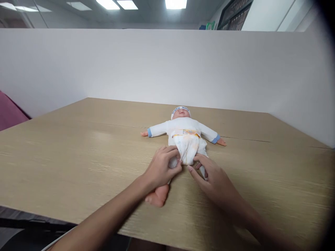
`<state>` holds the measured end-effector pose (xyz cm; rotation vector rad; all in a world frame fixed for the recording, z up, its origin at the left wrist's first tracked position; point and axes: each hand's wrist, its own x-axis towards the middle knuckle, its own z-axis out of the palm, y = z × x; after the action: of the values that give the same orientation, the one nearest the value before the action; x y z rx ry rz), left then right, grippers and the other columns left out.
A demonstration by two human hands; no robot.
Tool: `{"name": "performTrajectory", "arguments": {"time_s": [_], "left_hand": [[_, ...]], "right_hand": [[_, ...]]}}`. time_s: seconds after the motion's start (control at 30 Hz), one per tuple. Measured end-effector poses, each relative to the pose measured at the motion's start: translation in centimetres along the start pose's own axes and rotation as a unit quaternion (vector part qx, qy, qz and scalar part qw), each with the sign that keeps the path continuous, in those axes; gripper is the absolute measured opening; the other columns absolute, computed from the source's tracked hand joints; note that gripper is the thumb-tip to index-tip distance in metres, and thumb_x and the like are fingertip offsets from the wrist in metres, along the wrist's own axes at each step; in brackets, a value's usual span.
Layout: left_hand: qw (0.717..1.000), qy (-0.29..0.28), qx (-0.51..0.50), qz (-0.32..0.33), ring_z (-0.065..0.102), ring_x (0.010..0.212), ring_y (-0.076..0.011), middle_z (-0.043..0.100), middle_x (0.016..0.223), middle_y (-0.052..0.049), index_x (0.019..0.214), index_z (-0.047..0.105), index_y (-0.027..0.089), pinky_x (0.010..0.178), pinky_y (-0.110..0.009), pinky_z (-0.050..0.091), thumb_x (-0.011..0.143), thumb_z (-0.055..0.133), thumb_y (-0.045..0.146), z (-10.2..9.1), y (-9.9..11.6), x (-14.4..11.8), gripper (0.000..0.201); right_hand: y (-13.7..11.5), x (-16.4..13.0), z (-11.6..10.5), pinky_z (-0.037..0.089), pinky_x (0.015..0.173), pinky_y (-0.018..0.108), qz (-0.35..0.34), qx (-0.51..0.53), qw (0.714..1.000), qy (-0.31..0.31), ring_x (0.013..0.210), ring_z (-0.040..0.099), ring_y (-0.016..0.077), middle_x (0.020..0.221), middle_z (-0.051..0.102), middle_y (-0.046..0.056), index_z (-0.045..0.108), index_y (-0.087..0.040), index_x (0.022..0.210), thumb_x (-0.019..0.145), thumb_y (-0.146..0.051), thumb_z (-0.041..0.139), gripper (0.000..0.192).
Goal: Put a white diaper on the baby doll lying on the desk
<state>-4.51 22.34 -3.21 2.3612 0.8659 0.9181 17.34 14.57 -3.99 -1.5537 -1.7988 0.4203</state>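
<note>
Doll [184,122] lies face up on the worktop [91,167], near the middle of my view, head toward the far wall [157,62], feet toward the person. Arms stretched out to either side; white top, blue cuffs [149,132]. White cap [180,109] with blue lettering on the head. A white diaper [187,148], printed in orange along its upper edge, covers the belly and runs down between the legs, creased down the front. I have both hands at its lower part, one on each side. Left hand [165,163]: fingers curled, thumb tip close to the fingertips beside the diaper's edge; I cannot tell from here whether it pinches the material. Right hand [210,174]: forefinger against the other side of the diaper, thumb held apart from it, remaining fingers bent over the leg. One bare foot [158,195] shows below the left wrist; I note the second foot is hidden. Wood-toned surface, thin seams running across beyond and beside the doll. Pink cloth-like thing [10,113] at the far left, outside the worktop's edge. Ceiling lights [176,4] lit above the wall.
</note>
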Motion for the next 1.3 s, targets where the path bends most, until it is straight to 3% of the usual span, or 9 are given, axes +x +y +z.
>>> {"name": "performTrajectory", "arguments": {"time_s": [0.2,0.43,0.6,0.67,0.77,0.9,1.07,1.2,1.3], "left_hand": [[0.999,-0.018,-0.037,-0.022,0.057,0.095,-0.0225,0.068,0.093,0.001,0.088,0.059,0.023,0.091,-0.037,0.042,0.095,0.069,0.02,-0.3,-0.3,0.4,0.012],[0.99,-0.001,-0.096,-0.1,0.05,0.078,-0.0168,0.06,0.083,0.003,0.092,0.061,0.022,0.074,-0.032,0.038,0.096,0.076,0.035,-0.1,-1.6,0.9,0.021],[0.974,0.026,-0.175,-0.142,0.04,0.074,-0.0138,0.05,0.083,0.007,0.101,0.049,0.024,0.071,-0.03,0.034,0.093,0.084,0.041,0.3,-2.4,1.2,0.04],[0.962,0.036,-0.214,-0.168,0.038,0.072,-0.013,0.048,0.081,0.008,0.101,0.046,0.024,0.071,-0.03,0.033,0.089,0.088,0.043,0.4,-2.3,1.3,0.048],[0.942,0.047,-0.257,-0.21,0.043,0.072,-0.0131,0.059,0.084,0.007,0.111,0.05,0.023,0.072,-0.03,0.035,0.083,0.093,0.043,0.3,-2.0,1.2,0.055],[0.938,0.048,-0.244,-0.243,0.058,0.082,-0.0173,0.074,0.1,-0.003,0.118,0.064,0.019,0.076,-0.032,0.042,0.081,0.095,0.047,0.1,-1.6,1.0,0.056],[0.956,-0.017,-0.207,-0.206,0.07,0.101,-0.0256,0.08,0.115,-0.007,0.117,0.079,0.02,0.086,-0.037,0.049,0.093,0.084,0.055,-0.2,-1.6,0.9,0.043],[0.925,-0.072,-0.297,-0.225,0.07,0.125,-0.0323,0.079,0.133,-0.008,0.126,0.08,0.024,0.103,-0.043,0.053,0.095,0.082,0.058,-0.7,-1.4,1.1,0.046],[0.889,-0.093,-0.367,-0.259,0.068,0.133,-0.0342,0.078,0.138,-0.009,0.127,0.08,0.025,0.112,-0.045,0.052,0.093,0.085,0.056,-1.5,-1.3,1.3,0.046]], "right_hand": [[0.2,0.4,0.3,0.045,0.087,0.041,0.035,0.005,0.999,-0.013,0.097,0.065,0.0265,0.1,0.071,0.004,0.064,-0.024,0.107,0.102,-0.048,0.063,0.024],[0.8,1.6,-0.3,0.038,0.067,0.034,0.073,0.053,0.996,0.002,0.065,0.056,0.0189,0.072,0.059,-0.005,0.058,-0.026,0.108,0.097,-0.042,0.067,0.021],[1.7,1.9,-1.3,0.043,0.073,0.034,0.092,0.102,0.989,0.061,0.067,0.059,0.017,0.101,0.078,-0.001,0.055,-0.026,0.116,0.092,-0.051,0.077,0.041],[1.9,1.9,-1.8,0.043,0.075,0.035,0.105,0.09,0.989,0.056,0.071,0.062,0.0186,0.1,0.081,-0.001,0.06,-0.026,0.112,0.091,-0.055,0.079,0.041],[2.1,2.1,-2.3,0.044,0.076,0.036,0.112,0.082,0.99,0.039,0.076,0.066,0.0208,0.099,0.082,0.0,0.07,-0.027,0.104,0.09,-0.058,0.079,0.036],[2.2,2.4,-2.3,0.046,0.076,0.036,0.102,0.086,0.991,0.03,0.079,0.069,0.022,0.096,0.083,0.002,0.077,-0.026,0.1,0.089,-0.062,0.079,0.038],[2.2,2.4,-1.8,0.038,0.07,0.035,0.069,0.036,0.997,-0.002,0.068,0.055,0.0181,0.084,0.075,0.001,0.077,-0.024,0.087,0.098,-0.065,0.066,0.044],[2.5,2.5,-1.1,0.037,0.072,0.034,0.055,0.055,0.997,0.002,0.076,0.053,0.0183,0.08,0.064,0.001,0.062,-0.022,0.077,0.102,-0.065,0.06,0.05],[3.0,2.6,-1.1,0.038,0.07,0.032,0.091,0.14,0.986,-0.01,0.076,0.052,0.0184,0.082,0.062,0.001,0.065,-0.022,0.084,0.1,-0.071,0.06,0.052]]}}
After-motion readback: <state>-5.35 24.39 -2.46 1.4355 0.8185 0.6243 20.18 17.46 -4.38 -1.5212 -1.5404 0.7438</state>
